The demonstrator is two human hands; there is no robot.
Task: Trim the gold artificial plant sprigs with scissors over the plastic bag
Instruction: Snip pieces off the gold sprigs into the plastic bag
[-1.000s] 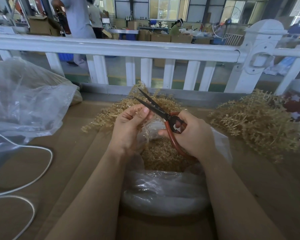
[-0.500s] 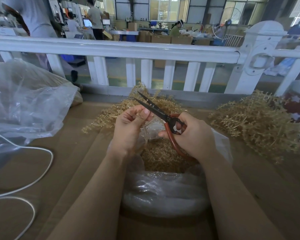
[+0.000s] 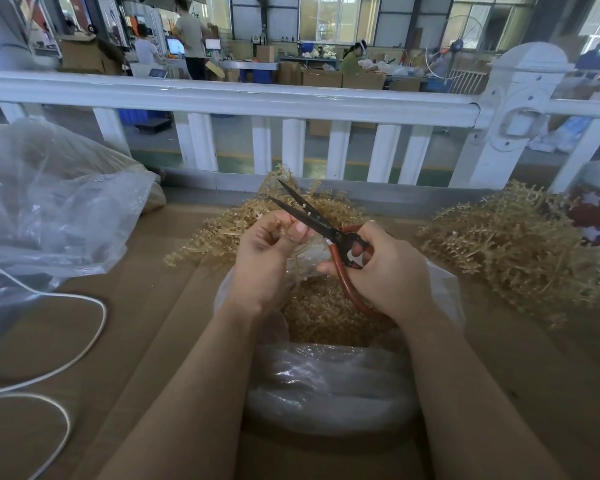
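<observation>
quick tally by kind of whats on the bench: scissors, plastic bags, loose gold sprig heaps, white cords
scissors: 1
plastic bags: 2, the open bag under the hands and the big bag at left
loose gold sprig heaps: 2, middle heap and right heap
white cords: 1
total: 6

I can't read any writing from where I sit. The cardboard boxes [image 3: 84, 55] across the hall and the lit screens [image 3: 175, 46] beside them are too far off and too blurred to give a word or number, and my scissors [image 3: 321, 227] carry no mark I can make out.
</observation>
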